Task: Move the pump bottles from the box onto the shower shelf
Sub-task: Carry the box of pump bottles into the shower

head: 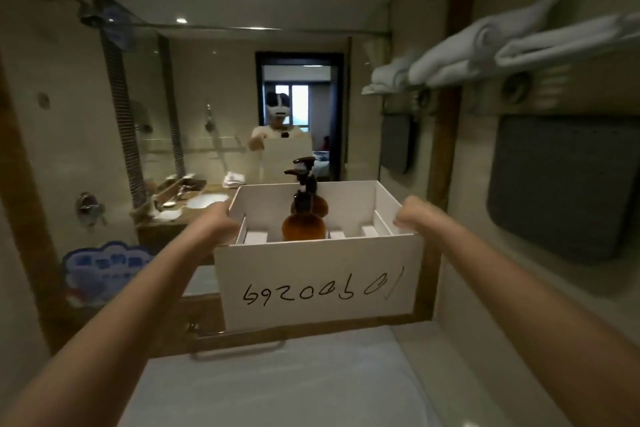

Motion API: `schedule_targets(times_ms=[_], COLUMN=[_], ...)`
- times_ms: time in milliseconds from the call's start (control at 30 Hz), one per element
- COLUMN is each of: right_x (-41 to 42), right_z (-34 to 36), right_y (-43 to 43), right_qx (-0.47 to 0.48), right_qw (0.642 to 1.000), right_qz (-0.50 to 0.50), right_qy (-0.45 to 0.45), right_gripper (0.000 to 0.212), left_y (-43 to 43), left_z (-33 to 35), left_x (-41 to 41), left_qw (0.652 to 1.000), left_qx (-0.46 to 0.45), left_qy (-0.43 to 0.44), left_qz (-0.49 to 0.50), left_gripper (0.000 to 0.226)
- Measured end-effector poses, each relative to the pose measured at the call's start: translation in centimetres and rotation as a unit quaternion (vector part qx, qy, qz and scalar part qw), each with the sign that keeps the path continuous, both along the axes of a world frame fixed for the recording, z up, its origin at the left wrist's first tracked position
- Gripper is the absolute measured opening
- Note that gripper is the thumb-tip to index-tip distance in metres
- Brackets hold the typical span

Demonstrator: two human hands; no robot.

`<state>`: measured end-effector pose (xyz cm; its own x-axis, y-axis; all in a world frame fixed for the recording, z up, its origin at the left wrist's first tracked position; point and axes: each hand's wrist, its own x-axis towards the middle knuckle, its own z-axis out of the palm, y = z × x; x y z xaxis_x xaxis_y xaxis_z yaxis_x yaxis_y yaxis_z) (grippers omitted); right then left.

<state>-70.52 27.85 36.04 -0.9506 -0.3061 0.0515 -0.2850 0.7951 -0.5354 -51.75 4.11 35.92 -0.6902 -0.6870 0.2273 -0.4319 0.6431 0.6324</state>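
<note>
I hold a white cardboard box [318, 284] up in front of a wall mirror, handwritten digits on its near face. My left hand [218, 222] grips its left wall and my right hand [414, 217] grips its right wall. Inside stand two amber pump bottles with black pumps, the near one [304, 224] in front of the far one [319, 204], both upright between white dividers. No shower shelf can be made out with certainty.
The mirror reflects a person with the box, a doorway and a sink counter. A rack with folded white towels [485, 52] hangs upper right above a grey mat [564, 184]. A towel bar [239, 345] and pale counter [294, 385] lie below.
</note>
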Motion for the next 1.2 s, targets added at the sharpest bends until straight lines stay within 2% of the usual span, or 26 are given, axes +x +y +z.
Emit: schedule_targets(times_ms=[200,367,500,600,700,867,967,1033,1200], right_x=[0.3,2.1,4.9,7.7,11.1,17.5,21.8,24.7,31.3], right_z=[0.6,0.4,0.8,1.0,0.7,0.5,0.5,0.4,-0.2], right_y=[7.4,14.1,19.7,24.0,28.0,34.5,37.6,39.5,43.8], right_qx=[-0.001,-0.019,0.010,0.028,0.057,0.076,0.067,0.053,0.040], right_qw=[0.988,0.967,0.948,0.933,0.912,0.873,0.849,0.833,0.808], right_qz=[-0.152,-0.253,-0.319,-0.360,-0.406,-0.481,-0.523,-0.549,-0.587], right_qy=[0.004,-0.008,-0.006,-0.013,-0.024,-0.026,-0.031,-0.039,-0.024], right_gripper=[0.028,0.026,0.025,0.027,0.029,0.037,0.036,0.035,0.034], left_y=[2.8,7.1,12.0,16.2,20.8,28.8,33.0,35.6,41.9], left_z=[0.8,1.0,1.0,0.9,0.7,0.2,-0.2,-0.5,-1.2], left_x=[-7.2,-11.4,-13.2,-13.4,-13.1,-11.2,-9.8,-8.7,-5.4], left_qw=[0.992,0.975,0.951,0.929,0.910,0.875,0.859,0.844,0.814], left_qx=[-0.017,-0.039,-0.012,0.008,0.018,0.011,0.020,0.017,0.003], left_qy=[-0.018,-0.016,0.000,-0.007,-0.017,-0.019,-0.005,-0.001,-0.019], left_qz=[-0.128,-0.220,-0.309,-0.369,-0.414,-0.483,-0.512,-0.536,-0.581], left_gripper=[0.003,0.003,0.006,0.018,0.008,0.010,0.016,0.007,0.004])
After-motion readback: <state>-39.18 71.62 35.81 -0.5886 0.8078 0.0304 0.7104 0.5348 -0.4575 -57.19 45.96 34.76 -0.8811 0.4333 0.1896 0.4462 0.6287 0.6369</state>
